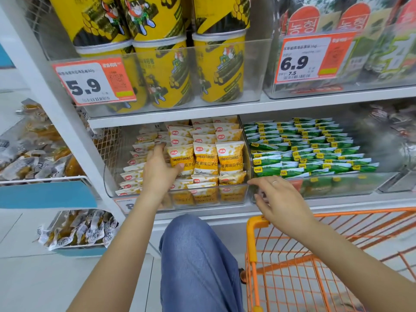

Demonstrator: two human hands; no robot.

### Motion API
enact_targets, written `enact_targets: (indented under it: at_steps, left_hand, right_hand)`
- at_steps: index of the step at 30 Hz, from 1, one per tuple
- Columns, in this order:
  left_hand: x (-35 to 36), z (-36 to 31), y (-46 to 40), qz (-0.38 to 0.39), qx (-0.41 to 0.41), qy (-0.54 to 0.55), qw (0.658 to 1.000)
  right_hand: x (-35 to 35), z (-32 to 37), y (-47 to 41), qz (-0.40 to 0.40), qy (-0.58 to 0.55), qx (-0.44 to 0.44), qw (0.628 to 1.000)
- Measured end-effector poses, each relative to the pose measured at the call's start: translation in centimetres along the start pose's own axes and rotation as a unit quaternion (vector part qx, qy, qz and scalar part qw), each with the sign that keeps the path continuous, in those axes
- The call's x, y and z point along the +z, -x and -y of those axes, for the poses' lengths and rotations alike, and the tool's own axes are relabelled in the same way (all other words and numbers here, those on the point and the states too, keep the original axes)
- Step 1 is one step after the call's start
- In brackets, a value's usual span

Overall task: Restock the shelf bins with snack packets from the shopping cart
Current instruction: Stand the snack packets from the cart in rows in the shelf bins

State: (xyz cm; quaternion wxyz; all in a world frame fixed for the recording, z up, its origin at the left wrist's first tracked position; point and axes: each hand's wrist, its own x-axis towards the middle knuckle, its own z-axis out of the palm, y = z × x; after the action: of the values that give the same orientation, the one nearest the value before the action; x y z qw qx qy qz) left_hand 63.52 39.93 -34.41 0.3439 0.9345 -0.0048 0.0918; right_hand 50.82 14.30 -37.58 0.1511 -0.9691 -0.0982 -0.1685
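Note:
A clear shelf bin point(108, 176) on the lower shelf holds rows of yellow crab-roe snack packets point(229, 154). My left hand point(158, 171) reaches into this bin with fingers stretched toward the back. Its thumb touches the front of an upright packet point(183, 155), and no packet is clearly gripped. My right hand point(281, 199) is spread open at the front rim where this bin meets the neighbouring bin of green packets point(315, 152). Its index fingertip touches the rim. The orange shopping cart point(251, 239) stands at the lower right, and no packets show in the visible part.
Yellow canisters point(216, 68) fill the upper shelf behind a 5.9 price tag point(90, 84). Seaweed packs sit behind a 6.9 tag point(301, 61). Wire baskets of wrapped snacks point(78, 228) stand on the left. My knee in blue jeans point(195, 255) is between shelf and cart.

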Motion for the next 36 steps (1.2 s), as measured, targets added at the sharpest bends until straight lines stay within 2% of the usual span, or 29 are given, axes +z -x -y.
enact_targets:
  at_steps: [5, 8, 11, 14, 18, 23, 26, 28, 30, 33, 36]
  left_hand:
    - [-0.3, 0.7, -0.3, 0.060, 0.005, 0.004, 0.998]
    - [-0.3, 1.2, -0.3, 0.038, -0.007, 0.067, 0.997]
    - [-0.4, 1.3, -0.5, -0.024, 0.006, 0.061, 0.998]
    - [-0.8, 1.1, -0.9, -0.043, 0.020, 0.069, 0.996]
    - [-0.9, 1.0, -1.7, -0.023, 0.039, 0.075, 0.996]
    - [-1.1, 1.4, -2.3, -0.007, 0.040, 0.089, 0.995]
    - [-1.2, 1.8, -2.5, 0.008, 0.031, 0.113, 0.993]
    - [-1.7, 2.2, -2.5, 0.014, 0.033, 0.111, 0.993]
    - [-2.4, 2.9, -2.5, 0.051, 0.050, 0.092, 0.993]
    - [-2.7, 3.4, -2.1, 0.150, 0.100, 0.030, 0.983]
    - [-2.9, 3.1, -2.0, 0.174, 0.134, -0.053, 0.974]
  right_hand:
    - [-0.4, 0.5, -0.4, -0.063, -0.022, -0.003, 0.998]
    - [-0.3, 2.1, -1.7, -0.095, -0.025, -0.063, 0.993]
    - [0.2, 4.4, -3.8, -0.078, -0.050, -0.091, 0.992]
    - [0.4, 6.8, -6.3, 0.000, -0.051, -0.117, 0.992]
    - [2.3, 9.7, -9.1, 0.177, -0.040, -0.137, 0.974]
    - [5.0, 11.4, -10.8, 0.269, 0.000, -0.065, 0.961]
    - [5.3, 11.8, -11.0, 0.259, 0.048, -0.077, 0.962]
    - [5.5, 11.6, -10.8, 0.242, 0.051, -0.086, 0.965]
    - [5.5, 11.2, -10.5, 0.229, 0.037, -0.083, 0.969]
    - [5.1, 10.6, -9.9, 0.195, 0.008, -0.072, 0.978]
    - [5.2, 10.3, -9.4, 0.167, 0.002, -0.081, 0.983]
